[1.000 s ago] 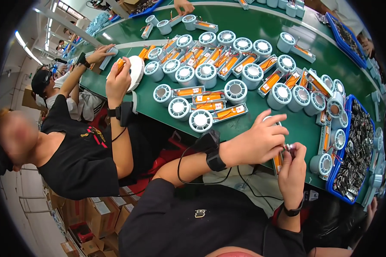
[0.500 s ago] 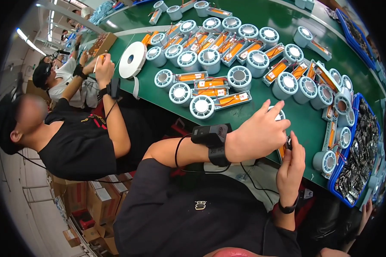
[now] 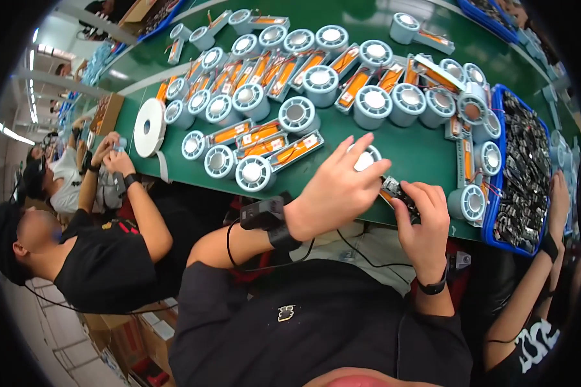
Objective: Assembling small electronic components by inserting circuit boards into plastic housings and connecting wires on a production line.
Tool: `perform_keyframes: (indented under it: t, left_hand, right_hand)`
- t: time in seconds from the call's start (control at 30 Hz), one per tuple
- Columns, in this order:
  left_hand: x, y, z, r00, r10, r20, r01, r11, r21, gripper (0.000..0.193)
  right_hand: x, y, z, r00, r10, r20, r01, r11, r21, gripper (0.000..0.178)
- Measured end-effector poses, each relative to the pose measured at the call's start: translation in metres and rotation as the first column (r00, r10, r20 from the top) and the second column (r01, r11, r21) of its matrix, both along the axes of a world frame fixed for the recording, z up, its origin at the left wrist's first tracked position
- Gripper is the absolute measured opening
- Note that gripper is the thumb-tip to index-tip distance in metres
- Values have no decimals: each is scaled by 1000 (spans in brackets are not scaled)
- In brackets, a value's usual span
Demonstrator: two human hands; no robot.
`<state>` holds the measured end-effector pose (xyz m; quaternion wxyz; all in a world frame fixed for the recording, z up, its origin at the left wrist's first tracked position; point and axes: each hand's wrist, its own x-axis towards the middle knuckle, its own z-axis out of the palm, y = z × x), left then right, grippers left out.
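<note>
My left hand point(image 3: 342, 187) is wrapped round a light-blue round-headed unit point(image 3: 368, 158) at the table's near edge. Its ribbed rim and whitish centre show between thumb and fingers, while the lower body is mostly hidden. Just right of it, my right hand point(image 3: 426, 216) pinches a small black-and-silver part point(image 3: 400, 192) against the unit's handle end. Exactly how the part and handle meet is covered by my fingers. Similar units point(image 3: 297, 116) with orange packs and thin red wires in open handles lie in front of both hands.
A blue tray point(image 3: 489, 226) heaped with small black-and-silver parts stands right. Left on the green table point(image 3: 342, 145) is a white tape roll point(image 3: 148, 128). A co-worker in black point(image 3: 110, 258) sits left, handling a small light-blue piece; another person's arm point(image 3: 557, 213) reaches in at right.
My view has swung right, shifting the table leftward in the picture. The small part in my right hand shows more plainly now. The left co-worker's hands have come down.
</note>
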<state>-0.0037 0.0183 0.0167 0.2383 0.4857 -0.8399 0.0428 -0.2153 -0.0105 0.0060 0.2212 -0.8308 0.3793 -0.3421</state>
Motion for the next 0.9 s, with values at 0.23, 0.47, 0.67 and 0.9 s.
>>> perform_keyframes:
  t: [0.23,0.47,0.67,0.9]
  left_hand:
    - [12,2,-18,984,-117,-134,99,986,-134,16]
    - [13,1,-14,986,-107,-125,93,989,-117,14]
    - [18,-3,-23,976,-151,-153,129,980,-149,16]
    - [12,5,-23,981,-149,-125,127,977,-170,16]
  right_hand:
    - [7,-6,-5,996,-19,92,17,1000,19,31]
    - [-2,-12,-3,998,51,32,-53,998,38,34]
    - [11,-11,-18,987,49,151,-55,998,37,36]
    - [-1,-12,-16,975,172,139,-189,975,118,28]
